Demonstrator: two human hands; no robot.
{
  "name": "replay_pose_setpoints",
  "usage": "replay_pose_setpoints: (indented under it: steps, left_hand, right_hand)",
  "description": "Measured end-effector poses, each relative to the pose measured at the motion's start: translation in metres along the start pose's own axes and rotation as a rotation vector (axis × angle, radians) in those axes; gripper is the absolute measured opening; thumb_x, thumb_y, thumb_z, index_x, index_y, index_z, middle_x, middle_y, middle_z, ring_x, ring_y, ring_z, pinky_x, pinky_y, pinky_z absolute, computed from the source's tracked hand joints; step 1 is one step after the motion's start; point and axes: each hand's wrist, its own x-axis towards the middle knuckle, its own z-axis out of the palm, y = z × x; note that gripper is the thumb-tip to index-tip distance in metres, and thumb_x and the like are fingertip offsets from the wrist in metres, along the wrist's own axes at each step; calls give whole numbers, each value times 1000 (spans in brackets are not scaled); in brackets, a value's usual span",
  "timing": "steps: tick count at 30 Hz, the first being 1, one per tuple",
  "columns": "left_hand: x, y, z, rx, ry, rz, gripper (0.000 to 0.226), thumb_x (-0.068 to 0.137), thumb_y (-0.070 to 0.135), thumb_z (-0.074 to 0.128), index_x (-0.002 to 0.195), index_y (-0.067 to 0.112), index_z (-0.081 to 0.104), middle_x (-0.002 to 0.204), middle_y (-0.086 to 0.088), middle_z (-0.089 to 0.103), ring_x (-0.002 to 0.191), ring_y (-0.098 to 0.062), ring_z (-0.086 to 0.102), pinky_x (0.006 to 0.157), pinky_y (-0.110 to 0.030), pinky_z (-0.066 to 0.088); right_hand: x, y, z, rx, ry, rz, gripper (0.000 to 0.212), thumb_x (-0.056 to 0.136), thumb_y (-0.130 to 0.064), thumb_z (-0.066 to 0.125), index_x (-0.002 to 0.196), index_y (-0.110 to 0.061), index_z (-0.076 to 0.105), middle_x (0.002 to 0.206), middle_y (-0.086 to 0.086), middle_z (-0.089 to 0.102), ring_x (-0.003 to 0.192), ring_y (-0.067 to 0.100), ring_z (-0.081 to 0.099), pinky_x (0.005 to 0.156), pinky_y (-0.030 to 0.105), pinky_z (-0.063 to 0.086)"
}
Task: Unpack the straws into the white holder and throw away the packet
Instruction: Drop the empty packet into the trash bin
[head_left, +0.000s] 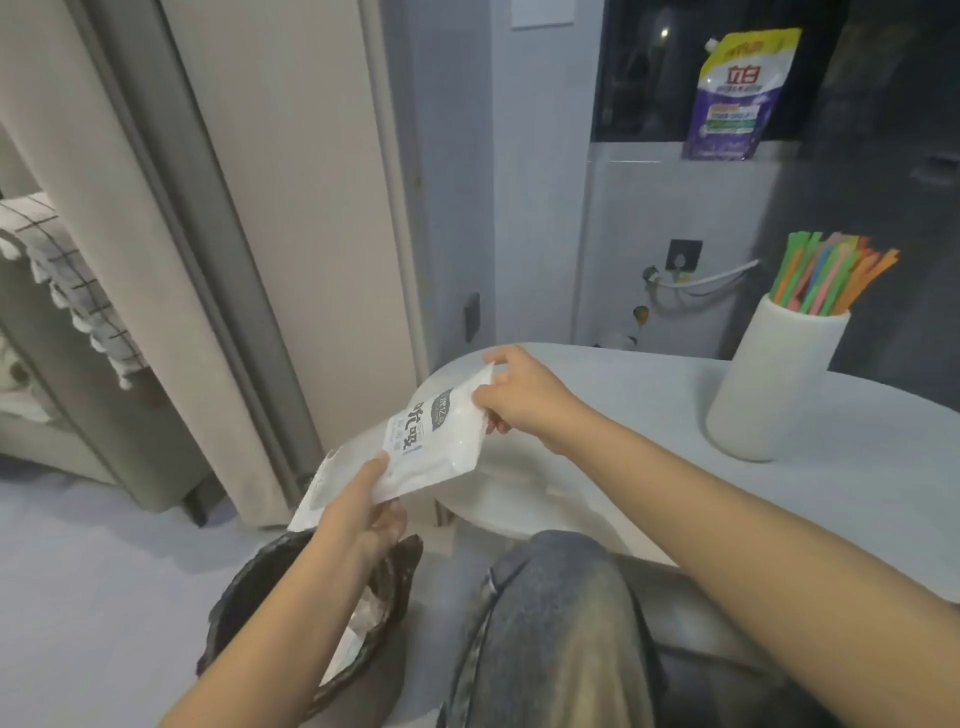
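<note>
A flat white plastic packet (421, 441) with dark print hangs in the air off the table's left end. My left hand (363, 512) pinches its lower end, and my right hand (519, 397) pinches its upper end. Below my left hand stands a bin lined with a black bag (249, 587), holding some pale rubbish. On the table at the right stands the white holder (774, 384), and several coloured straws (826, 275) stick out of its top.
The rounded white table (857, 499) fills the right side. My knee in grey jeans (556, 623) is under its edge. A purple and yellow detergent pouch (737, 98) sits on the window ledge. A beige curtain (218, 234) and a sofa are at the left.
</note>
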Motion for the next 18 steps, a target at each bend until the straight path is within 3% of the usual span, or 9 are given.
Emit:
replay_pose_setpoints:
  steps: [5, 6, 8, 12, 15, 18]
  left_hand:
    - [4, 0, -63, -4, 76, -106, 16, 83, 14, 70, 81, 7, 55, 69, -11, 65, 33, -15, 61, 35, -17, 49]
    - [6, -1, -73, -13, 76, -134, 15, 84, 15, 69, 83, 7, 57, 67, -12, 68, 39, -18, 64, 34, -17, 48]
    - [12, -5, -88, 30, 128, -180, 19, 83, 16, 71, 93, 8, 58, 83, -11, 66, 62, -21, 65, 38, -18, 50]
    - [31, -10, -111, 198, 239, -210, 43, 80, 21, 74, 117, 13, 54, 113, -13, 56, 95, -29, 58, 61, -30, 55]
    - [47, -18, -120, 222, 179, -241, 49, 88, 21, 65, 133, 12, 50, 138, -12, 52, 123, -32, 53, 77, -37, 52]
    - [60, -23, -123, 359, 184, -160, 47, 93, 18, 56, 137, 3, 46, 142, -19, 48, 123, -34, 52, 88, -40, 45]
  right_hand:
    - [3, 1, 51, -292, -166, -20, 54, 85, -4, 43, 138, -8, 31, 104, 20, 64, 68, 26, 60, 56, 28, 46]
    - [3, 1, 58, -342, -187, -14, 52, 84, -3, 42, 136, -4, 34, 104, 21, 65, 68, 26, 59, 59, 31, 46]
    - [2, 4, 73, -435, -227, -14, 46, 83, 1, 41, 129, 4, 42, 106, 25, 65, 71, 30, 59, 64, 34, 49]
    - [7, 14, 106, -565, -300, -2, 32, 86, -1, 46, 116, 7, 53, 118, 24, 62, 107, 37, 60, 86, 39, 51]
    - [13, 32, 131, -580, -355, 34, 17, 89, -3, 43, 101, 3, 54, 93, 20, 63, 88, 36, 63, 61, 34, 50]
    - [18, 55, 147, -640, -359, 49, 30, 93, -11, 44, 119, 5, 47, 112, 21, 60, 97, 35, 59, 72, 35, 47]
